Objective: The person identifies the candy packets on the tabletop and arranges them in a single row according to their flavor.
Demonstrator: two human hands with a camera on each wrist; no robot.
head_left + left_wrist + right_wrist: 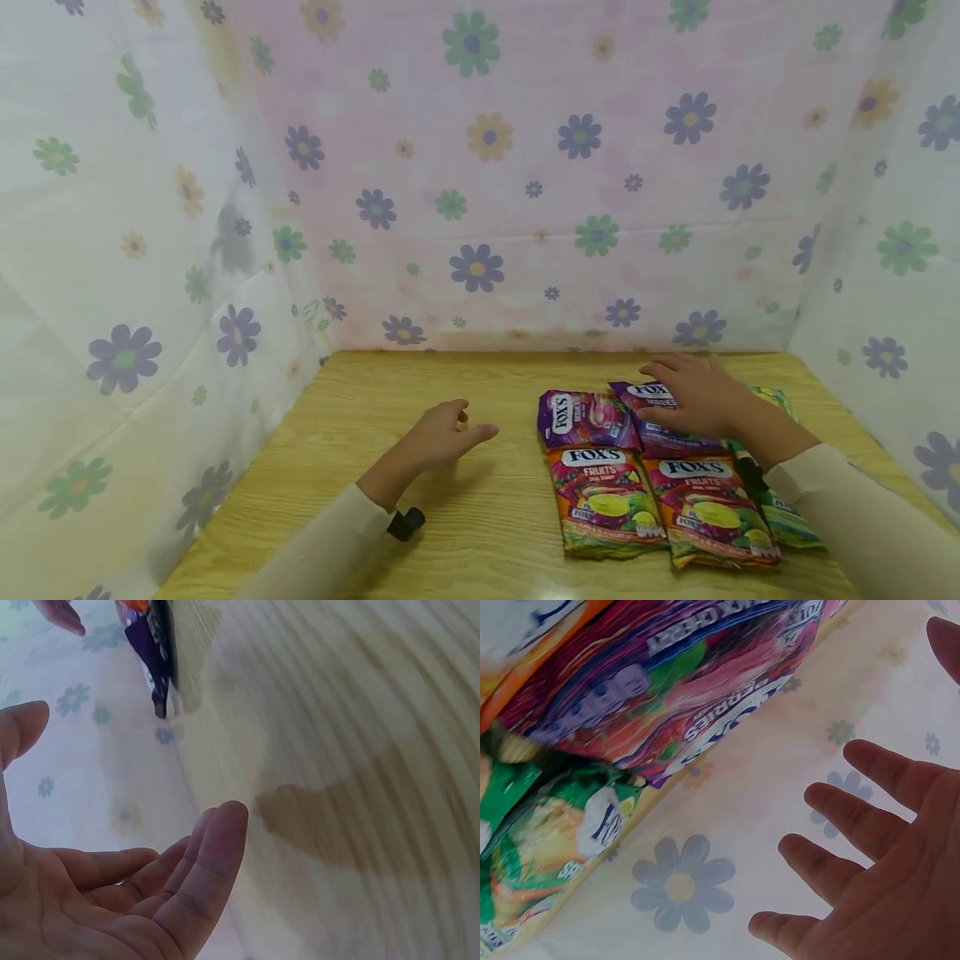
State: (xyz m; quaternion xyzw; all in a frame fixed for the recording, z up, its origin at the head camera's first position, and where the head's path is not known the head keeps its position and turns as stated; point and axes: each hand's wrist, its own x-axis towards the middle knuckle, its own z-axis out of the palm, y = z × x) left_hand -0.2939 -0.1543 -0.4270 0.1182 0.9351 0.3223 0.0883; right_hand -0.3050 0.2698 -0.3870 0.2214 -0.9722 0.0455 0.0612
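Observation:
Several bags of Fox's candy lie flat at the right of the wooden table. A purple berries bag (587,419) and a second purple berries bag (662,431) form the back of the group. In front of them are two orange-red fruits bags, one on the left (606,502) and one on the right (708,512). Green bags (791,518) lie at the far right, partly hidden by the arm. My right hand (697,396) hovers over the second purple bag, fingers spread and holding nothing. Left of the bags, my left hand (432,436) is held above the table with relaxed fingers, nothing in it.
A floral-print cloth (487,175) stands behind the wooden table (360,392) and along both sides. The dark wrist camera (406,524) shows beneath the left sleeve.

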